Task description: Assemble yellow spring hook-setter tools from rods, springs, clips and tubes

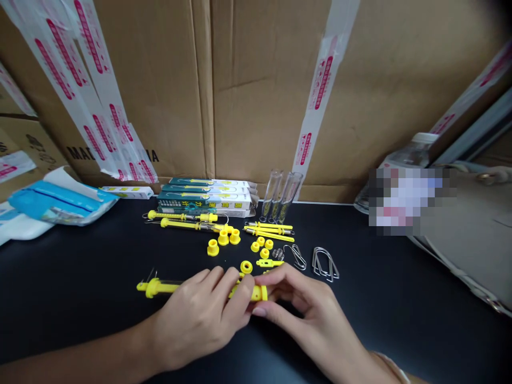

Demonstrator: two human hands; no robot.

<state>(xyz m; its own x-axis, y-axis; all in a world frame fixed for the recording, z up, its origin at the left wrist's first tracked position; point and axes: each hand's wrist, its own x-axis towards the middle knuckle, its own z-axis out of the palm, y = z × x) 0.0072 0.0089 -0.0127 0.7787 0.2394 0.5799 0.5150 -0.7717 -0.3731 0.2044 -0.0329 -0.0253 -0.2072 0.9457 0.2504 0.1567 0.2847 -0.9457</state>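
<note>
My left hand (206, 312) is wrapped round a tubular spring scale (162, 288) with a clear barrel and yellow ends, lying level just above the black table. Thumb and fingers of my right hand (310, 301) close on the yellow end cap (264, 293) at its right end. Behind the hands lie a yellow ring (246, 266) and a flat yellow slotted piece (270, 263). Several yellow collars (213, 247) and smaller yellow caps (264, 253) stand farther back. Two more spring scales (192, 226) lie behind them. My fingers hide the scale's middle.
Small springs (278, 254), metal hooks (296, 257), bent wire loops (325, 264) and yellow rods with springs (270, 231) lie at right. Clear tubes (276, 197) stand by printed boxes (206, 200). Cardboard (256, 106) walls the back. A blue packet (64, 200), bottle (420, 146) and bag (468, 240) flank the table.
</note>
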